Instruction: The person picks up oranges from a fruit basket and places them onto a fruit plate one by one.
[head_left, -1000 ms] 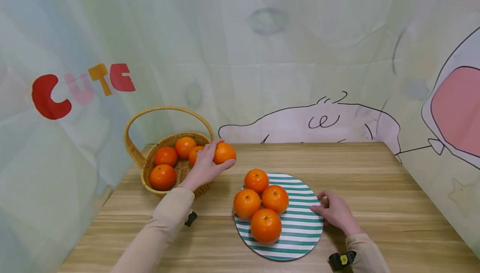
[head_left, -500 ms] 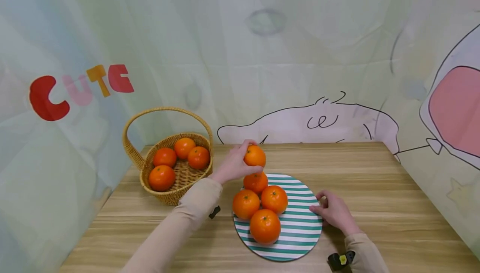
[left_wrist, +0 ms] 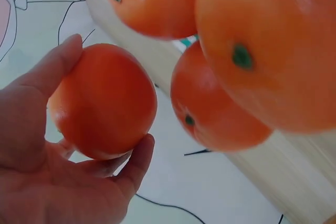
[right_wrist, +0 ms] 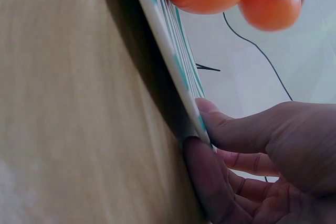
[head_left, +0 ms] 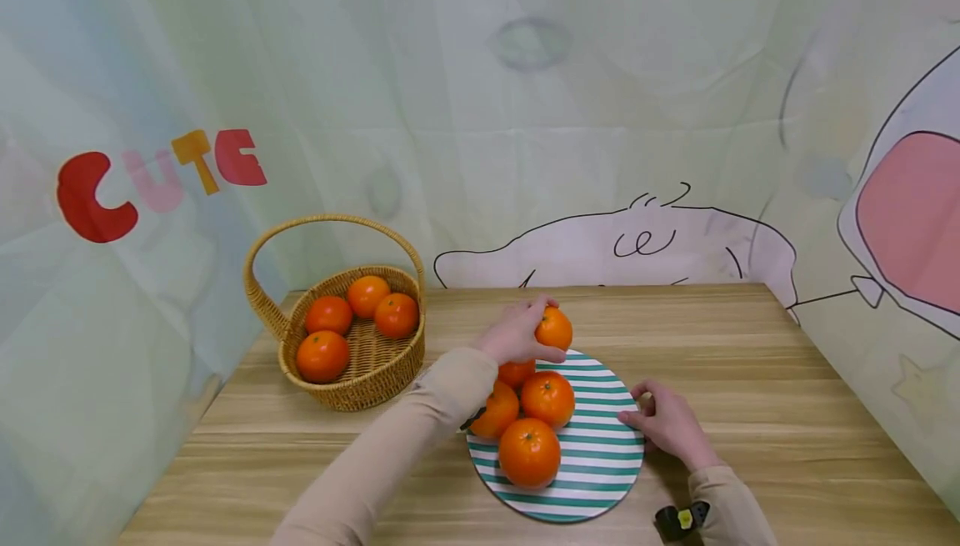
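Tabletop [head_left: 735,363] around striped plate's rim [head_left: 612,489]

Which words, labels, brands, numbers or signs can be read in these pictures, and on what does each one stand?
"CUTE": on the pale green fabric backdrop.
Small black device with yellow patch, right cuff: any marking too small to read.
Round orange fruits, woven wicker basket, round green-and-white striped plate: no text visible.

Soft light leaves shadow beneath the plate [head_left: 600,446]; left wrist view's nearest orange [left_wrist: 283,40] blurs.
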Available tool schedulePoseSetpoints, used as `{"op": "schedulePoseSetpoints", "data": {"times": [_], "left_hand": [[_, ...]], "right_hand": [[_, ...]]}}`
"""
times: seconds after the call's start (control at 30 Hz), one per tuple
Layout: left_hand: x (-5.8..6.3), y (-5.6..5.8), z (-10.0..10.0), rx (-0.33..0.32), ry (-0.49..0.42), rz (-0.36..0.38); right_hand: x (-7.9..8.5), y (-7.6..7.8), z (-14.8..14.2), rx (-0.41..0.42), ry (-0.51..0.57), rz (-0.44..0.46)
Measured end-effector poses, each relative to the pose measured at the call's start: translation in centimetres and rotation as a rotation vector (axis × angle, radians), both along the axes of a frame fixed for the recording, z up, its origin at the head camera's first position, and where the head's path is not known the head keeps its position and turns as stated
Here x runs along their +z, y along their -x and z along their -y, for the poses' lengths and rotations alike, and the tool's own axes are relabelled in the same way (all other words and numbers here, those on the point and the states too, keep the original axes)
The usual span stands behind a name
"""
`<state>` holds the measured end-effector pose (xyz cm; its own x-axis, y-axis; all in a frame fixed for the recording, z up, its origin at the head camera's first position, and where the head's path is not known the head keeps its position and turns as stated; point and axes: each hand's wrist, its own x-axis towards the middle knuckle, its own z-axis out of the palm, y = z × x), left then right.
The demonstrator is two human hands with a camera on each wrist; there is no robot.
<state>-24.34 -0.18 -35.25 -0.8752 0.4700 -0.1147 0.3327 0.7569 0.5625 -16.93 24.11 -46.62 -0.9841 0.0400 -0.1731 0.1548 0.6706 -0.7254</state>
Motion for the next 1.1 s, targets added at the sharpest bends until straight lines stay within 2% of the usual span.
{"op": "schedulePoseSetpoints", "data": {"times": [0.1, 0.3, 0.5, 0.6, 0.87, 1.1], "left_hand": [[-0.3, 0.2, -0.9, -0.003, 0.035, -0.012], [-0.9, 0.4, -2.1, 0.021, 0.076, 0.016], [-1.7, 0.5, -2.9, 0.006, 0.144, -0.016], [-1.9, 0.5, -3.3, 0.004, 0.170, -0.010], [-2.2, 0.3, -4.0, 0.024, 0.243, 0.005], [-2.2, 0.6, -4.3, 0.036, 0.323, 0.019]], "right_hand": [[0.1, 0.0, 0.0, -0.003, -0.002, 0.003], [0.1, 0.0, 0.1, -0.003, 0.003, 0.000], [0.0, 0.0, 0.0, 0.001, 0.003, -0.009], [-0.1, 0.1, 0.0, 0.001, 0.000, -0.008], [0.0, 0.0, 0.1, -0.004, -0.005, 0.010], [0.0, 0.1, 0.0, 0.004, 0.015, 0.000]]}}
